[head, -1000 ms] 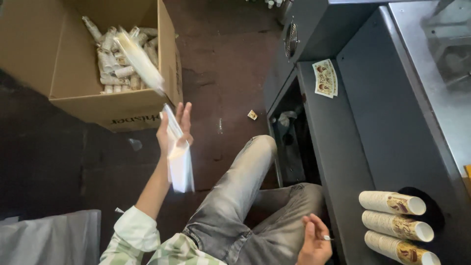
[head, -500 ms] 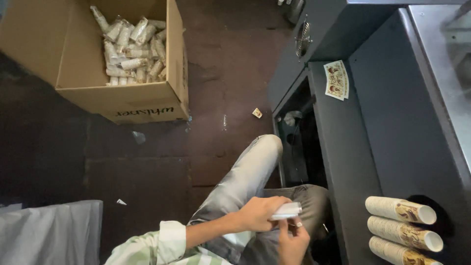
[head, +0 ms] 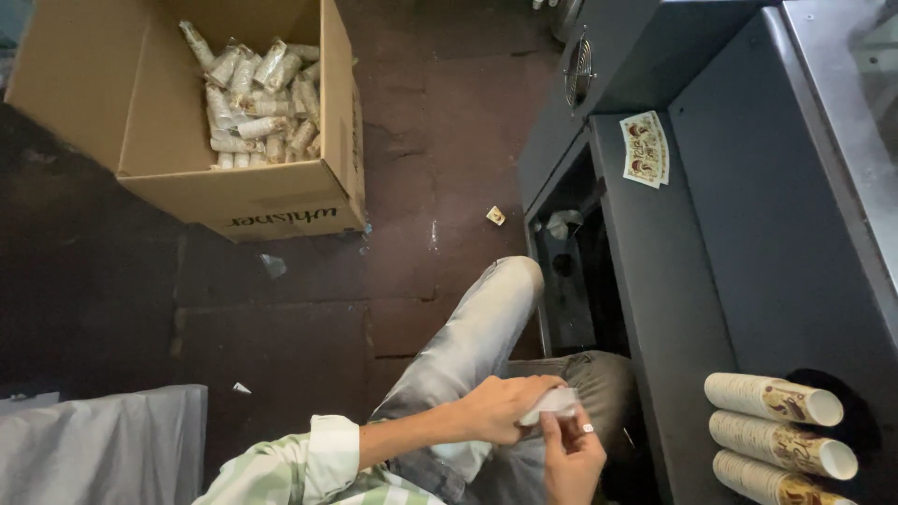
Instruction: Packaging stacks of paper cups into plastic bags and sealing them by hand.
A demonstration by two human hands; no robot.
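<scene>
Dark floor [head: 281,355], both hands [head: 510,411] gripping white sleeve [head: 554,404]

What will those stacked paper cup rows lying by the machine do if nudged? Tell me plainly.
The paper cup stacks lie on their sides on the grey machine surface, so they would probably roll. Being thin nested paper, they likely feel light and dent easily. A stack might also bend or slide apart when lifted by one end.
</scene>
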